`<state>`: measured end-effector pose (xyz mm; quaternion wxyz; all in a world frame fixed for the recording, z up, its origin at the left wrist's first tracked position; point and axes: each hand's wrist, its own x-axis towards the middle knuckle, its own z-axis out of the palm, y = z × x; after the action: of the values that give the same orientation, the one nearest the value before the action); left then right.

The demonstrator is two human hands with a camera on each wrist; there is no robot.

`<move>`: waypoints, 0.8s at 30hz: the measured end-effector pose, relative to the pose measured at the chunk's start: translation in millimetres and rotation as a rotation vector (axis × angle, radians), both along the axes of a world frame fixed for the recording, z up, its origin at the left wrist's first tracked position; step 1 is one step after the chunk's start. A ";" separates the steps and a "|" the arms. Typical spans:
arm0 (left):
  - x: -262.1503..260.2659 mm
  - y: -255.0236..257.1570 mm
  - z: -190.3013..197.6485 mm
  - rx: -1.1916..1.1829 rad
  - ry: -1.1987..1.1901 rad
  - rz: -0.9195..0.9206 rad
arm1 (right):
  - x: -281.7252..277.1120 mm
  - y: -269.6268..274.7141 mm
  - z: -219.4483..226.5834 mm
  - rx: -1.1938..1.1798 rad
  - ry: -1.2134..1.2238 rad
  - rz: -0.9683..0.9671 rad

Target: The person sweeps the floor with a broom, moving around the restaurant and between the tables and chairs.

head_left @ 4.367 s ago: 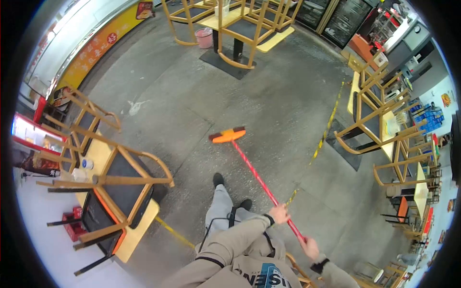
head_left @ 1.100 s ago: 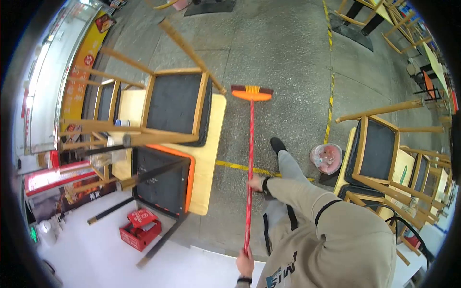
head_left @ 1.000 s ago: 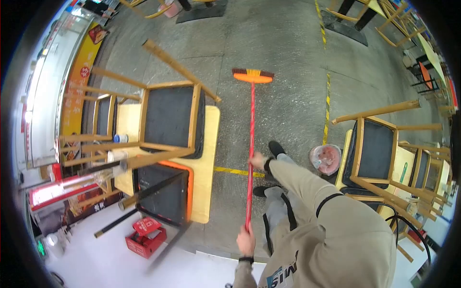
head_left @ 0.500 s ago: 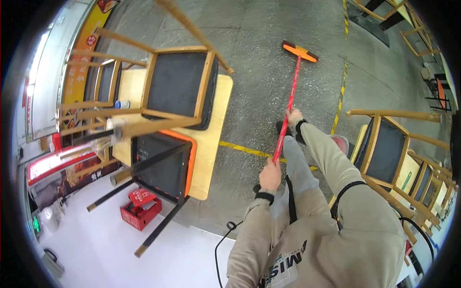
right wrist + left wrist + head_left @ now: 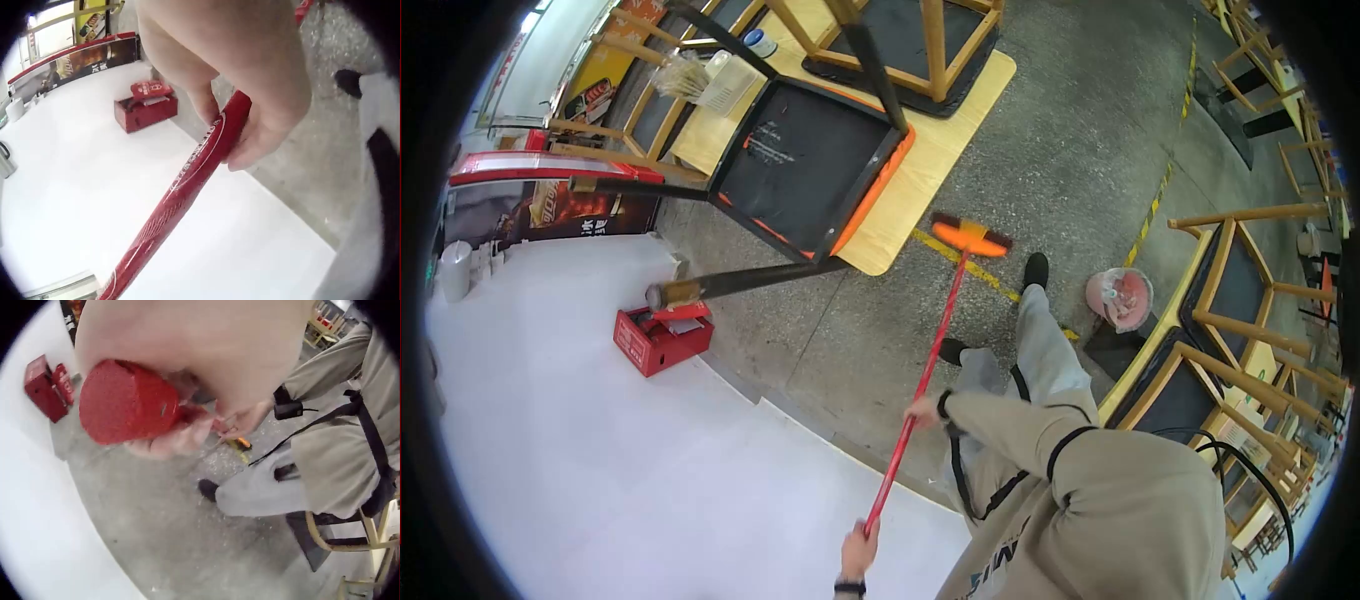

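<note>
A push broom with a red handle [image 5: 940, 335] and an orange head [image 5: 969, 238] slants across the head view, its dark and yellow bristles on the grey floor beside the table corner. My left hand [image 5: 859, 550] grips the handle's top end; in the left wrist view the rounded red end cap [image 5: 125, 403] pokes out of that fist. Lower down, my right hand [image 5: 923, 411] holds the shaft, and in the right wrist view its thumb and fingers wrap the printed red handle [image 5: 181, 181].
A table [image 5: 955, 130] bears upturned chairs [image 5: 805, 165] whose legs jut outward. A pink bucket [image 5: 1120, 298] stands near my feet, beside another table with upturned chairs [image 5: 1170, 400]. A red box [image 5: 662, 340] sits on a white surface [image 5: 600, 450] at left.
My hands have traded places on the handle since the earliest frame, the left now at the top. Over the last half second the broom head came back nearer, beside the table, and the view turned left.
</note>
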<state>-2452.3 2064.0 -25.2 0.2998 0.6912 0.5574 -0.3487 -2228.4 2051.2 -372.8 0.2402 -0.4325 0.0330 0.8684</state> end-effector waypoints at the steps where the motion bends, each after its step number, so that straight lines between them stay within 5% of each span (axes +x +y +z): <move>1: -20.9 -12.0 24.4 0.039 0.064 0.008 | -58.3 1.0 -24.2 -0.105 0.190 0.048; 5: -50.7 -34.0 88.3 0.034 0.113 0.107 | -139.0 5.6 55.3 -0.323 0.165 0.010; 6: -35.6 -35.7 92.2 0.177 0.181 0.000 | -146.5 7.2 63.3 -0.259 0.066 -0.005; 10: -23.2 -16.8 81.9 0.220 0.146 -0.072 | -102.4 20.8 79.8 -0.275 -0.046 -0.149; 13: 18.5 7.3 39.0 0.230 0.075 -0.151 | -34.0 32.1 37.1 -0.274 -0.144 -0.410; 14: 43.6 15.6 19.9 0.243 0.048 -0.181 | 2.2 30.6 12.5 -0.027 -0.310 -0.358; 15: 71.6 24.4 1.1 0.258 -0.027 -0.201 | 34.4 37.5 -1.6 -0.091 -0.492 -0.487; 17: 144.6 45.7 -36.2 0.268 -0.135 -0.239 | 143.3 41.3 39.5 -0.101 -0.892 -0.624; 19: 237.0 64.3 -59.6 0.241 -0.221 -0.236 | 236.0 47.5 16.9 -0.050 -0.992 -0.750; 21: 329.1 74.2 -84.1 0.243 -0.309 -0.282 | 326.3 50.4 11.4 -0.014 -0.927 -0.921; 24: 462.0 69.4 -111.0 0.085 -0.406 -0.280 | 403.1 30.9 84.2 -0.069 -0.666 -1.072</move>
<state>-1990.3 2133.4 -136.2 0.3250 0.8295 0.3988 -0.2173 -1825.3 2082.1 -288.5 0.6252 -0.6107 0.1965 0.4445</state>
